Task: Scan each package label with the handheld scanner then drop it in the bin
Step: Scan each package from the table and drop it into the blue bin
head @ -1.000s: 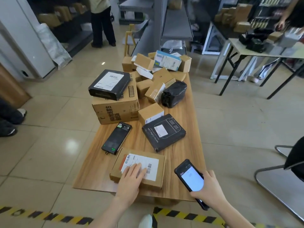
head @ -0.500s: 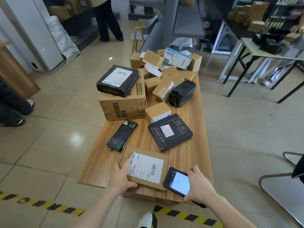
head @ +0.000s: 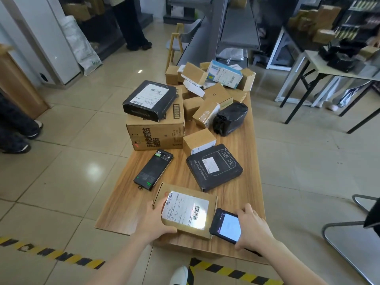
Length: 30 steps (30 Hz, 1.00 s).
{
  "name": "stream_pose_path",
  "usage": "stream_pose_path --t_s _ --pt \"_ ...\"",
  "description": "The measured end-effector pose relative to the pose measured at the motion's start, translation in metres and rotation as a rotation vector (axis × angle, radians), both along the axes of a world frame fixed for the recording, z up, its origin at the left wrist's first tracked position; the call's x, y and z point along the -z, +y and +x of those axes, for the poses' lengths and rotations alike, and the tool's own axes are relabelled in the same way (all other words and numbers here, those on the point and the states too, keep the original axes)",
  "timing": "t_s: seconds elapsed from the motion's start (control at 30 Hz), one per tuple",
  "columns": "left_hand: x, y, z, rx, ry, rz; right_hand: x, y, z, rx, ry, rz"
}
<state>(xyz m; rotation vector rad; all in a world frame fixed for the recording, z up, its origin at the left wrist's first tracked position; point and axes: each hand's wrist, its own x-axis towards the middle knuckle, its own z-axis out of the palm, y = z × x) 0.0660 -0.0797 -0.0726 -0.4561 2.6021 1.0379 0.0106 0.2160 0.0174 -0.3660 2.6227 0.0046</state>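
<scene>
A flat brown cardboard package [head: 207,233] with a white barcode label lies at the near edge of the wooden table [head: 127,206]. My left hand [head: 153,222] grips its left side and tilts it up a little. My right hand [head: 254,227] holds the black handheld scanner [head: 225,226], screen lit, right beside the package's right edge. A bright patch of light falls on the label. No bin is in view.
A second black handheld device [head: 153,169] lies on the table. Beyond it are a black scale box [head: 214,166], a large carton [head: 156,130] with a black box [head: 150,99] on top, and several small parcels [head: 207,93]. Other people stand around; a chair frame [head: 339,231] is at right.
My left hand went from resting flat on the label to gripping the package's left side and tilting it up. My right hand brought the scanner in close to the package's right edge.
</scene>
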Motion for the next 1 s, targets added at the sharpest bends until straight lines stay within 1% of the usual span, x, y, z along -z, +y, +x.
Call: stream_pose_path --t_s 0.3,0.43,0.5,0.57,0.7,0.8,0.9,1.0 --pt "0.002 -0.003 -0.008 -0.009 0.027 0.044 0.003 -0.002 -0.001 -0.010 0.021 0.042" --pt "0.005 -0.007 -0.013 0.014 0.015 0.081 0.004 -0.001 -0.002 0.060 0.012 0.011" --pt "0.007 -0.007 -0.013 0.015 0.023 0.123 0.006 -0.002 -0.001 0.136 -0.017 -0.048" --pt "0.008 -0.007 -0.012 0.008 0.040 0.125 0.010 -0.005 0.000 0.229 -0.073 -0.141" --pt "0.010 -0.008 -0.004 -0.024 0.078 0.133 0.023 -0.023 0.004 0.409 -0.221 -0.373" --pt "0.011 -0.009 0.004 -0.055 0.109 0.135 0.034 -0.041 0.011 0.526 -0.335 -0.496" --pt "0.008 -0.009 0.018 -0.082 0.116 0.116 0.041 -0.056 0.020 0.541 -0.412 -0.538" --pt "0.001 -0.012 0.037 -0.129 0.167 0.102 0.044 -0.067 0.029 0.496 -0.417 -0.542"
